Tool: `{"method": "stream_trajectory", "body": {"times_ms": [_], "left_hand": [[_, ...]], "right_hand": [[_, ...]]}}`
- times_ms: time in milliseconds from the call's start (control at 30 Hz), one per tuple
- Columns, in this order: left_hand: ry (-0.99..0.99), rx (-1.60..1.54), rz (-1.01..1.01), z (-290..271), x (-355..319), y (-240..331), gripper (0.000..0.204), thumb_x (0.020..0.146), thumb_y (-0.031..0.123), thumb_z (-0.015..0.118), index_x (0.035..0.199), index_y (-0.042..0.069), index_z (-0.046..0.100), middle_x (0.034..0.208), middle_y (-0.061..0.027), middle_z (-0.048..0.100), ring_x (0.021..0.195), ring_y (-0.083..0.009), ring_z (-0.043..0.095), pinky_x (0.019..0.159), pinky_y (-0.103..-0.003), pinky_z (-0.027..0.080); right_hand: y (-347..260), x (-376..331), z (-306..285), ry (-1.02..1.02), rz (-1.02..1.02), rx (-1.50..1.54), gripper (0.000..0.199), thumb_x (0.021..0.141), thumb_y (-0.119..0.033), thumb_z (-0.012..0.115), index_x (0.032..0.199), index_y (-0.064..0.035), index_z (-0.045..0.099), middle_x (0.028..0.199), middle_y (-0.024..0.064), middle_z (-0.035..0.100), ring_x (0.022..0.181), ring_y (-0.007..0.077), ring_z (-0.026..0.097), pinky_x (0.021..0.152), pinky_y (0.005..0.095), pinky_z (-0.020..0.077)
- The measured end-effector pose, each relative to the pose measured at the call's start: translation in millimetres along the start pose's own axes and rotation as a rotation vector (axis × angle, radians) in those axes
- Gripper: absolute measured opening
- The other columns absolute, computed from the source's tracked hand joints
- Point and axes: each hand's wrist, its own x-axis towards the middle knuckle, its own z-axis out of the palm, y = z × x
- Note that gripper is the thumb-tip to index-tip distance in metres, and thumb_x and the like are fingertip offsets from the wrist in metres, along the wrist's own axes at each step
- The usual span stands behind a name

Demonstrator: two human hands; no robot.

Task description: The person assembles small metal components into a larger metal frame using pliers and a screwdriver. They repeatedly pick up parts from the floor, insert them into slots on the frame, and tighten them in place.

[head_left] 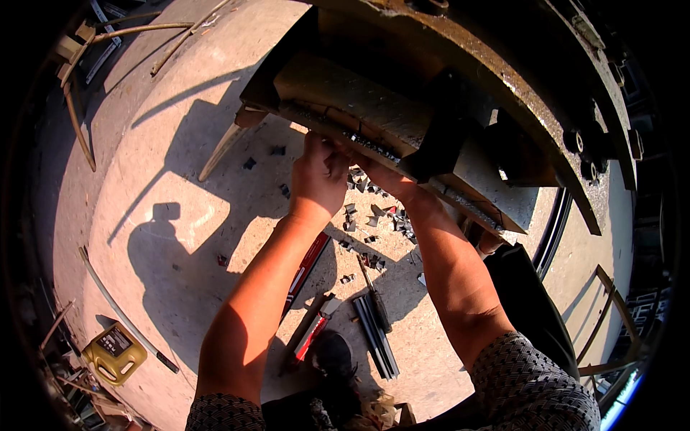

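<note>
A heavy, dark metal machine part with a long straight lower edge hangs over my hands. My left hand is raised to that edge with its fingers curled in. Whatever it grips, if anything, is hidden. Close beside it, my right hand reaches up under the same edge, its fingers mostly covered by the machine and the other hand. Small dark cut-off scraps lie scattered on the concrete floor below.
Dark bars and a red-and-black strip lie near my feet. A yellow-green plastic jug stands at lower left beside a curved hose. A thick curved metal frame arches over the right side.
</note>
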Motion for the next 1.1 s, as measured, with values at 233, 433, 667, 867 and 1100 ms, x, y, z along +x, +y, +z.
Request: {"method": "stream_trajectory", "body": {"times_ms": [233, 433, 667, 867, 1100], "left_hand": [[-0.031, -0.013, 0.11, -26, -10, 7, 0.029, 0.093, 0.007, 0.07, 0.117, 0.005, 0.054, 0.087, -0.0096, 0.071, 0.076, -0.024, 0.074, 0.068, -0.035, 0.056], [0.134, 0.188, 0.318, -79, -13, 25, 0.016, 0.097, 0.006, 0.065, 0.111, 0.0, 0.061, 0.087, -0.0086, 0.073, 0.076, -0.0128, 0.068, 0.071, -0.027, 0.054], [0.382, 0.202, 0.199, -120, 50, 17, 0.044, 0.108, 0.035, 0.047, 0.122, -0.005, 0.058, 0.112, -0.0116, 0.067, 0.102, -0.0213, 0.062, 0.093, -0.035, 0.048], [0.228, 0.069, -0.12, -98, 61, 9, 0.073, 0.108, 0.057, 0.019, 0.105, 0.001, 0.066, 0.09, -0.0057, 0.066, 0.09, -0.0187, 0.06, 0.09, -0.033, 0.043], [0.251, 0.059, -0.123, -100, 56, 4, 0.072, 0.109, 0.054, 0.027, 0.116, -0.005, 0.067, 0.105, -0.0129, 0.074, 0.099, -0.0213, 0.067, 0.089, -0.034, 0.05]], "right_hand": [[10, -1, 6, -0.091, -0.029, -0.135, 0.052, 0.102, -0.046, 0.056, 0.145, -0.019, 0.051, 0.143, 0.0112, 0.056, 0.13, 0.0269, 0.054, 0.112, 0.0418, 0.0438], [8, 8, -2, -0.209, 0.134, 0.729, 0.05, 0.103, -0.043, 0.056, 0.143, -0.0146, 0.05, 0.14, 0.0137, 0.056, 0.129, 0.026, 0.054, 0.111, 0.0403, 0.046], [2, 6, 3, -0.334, 0.237, 1.192, 0.048, 0.104, -0.038, 0.056, 0.141, -0.0095, 0.048, 0.138, 0.0166, 0.055, 0.128, 0.025, 0.055, 0.109, 0.0385, 0.0486], [7, -6, 21, -0.257, 0.495, 1.778, 0.038, 0.103, -0.032, 0.059, 0.132, -0.0062, 0.053, 0.125, 0.015, 0.059, 0.115, 0.0228, 0.06, 0.102, 0.0357, 0.054], [-12, -18, 18, -0.094, 0.53, 1.135, 0.028, 0.103, -0.029, 0.062, 0.117, -0.0058, 0.067, 0.102, 0.0092, 0.071, 0.093, 0.0201, 0.068, 0.094, 0.0355, 0.057]]}}
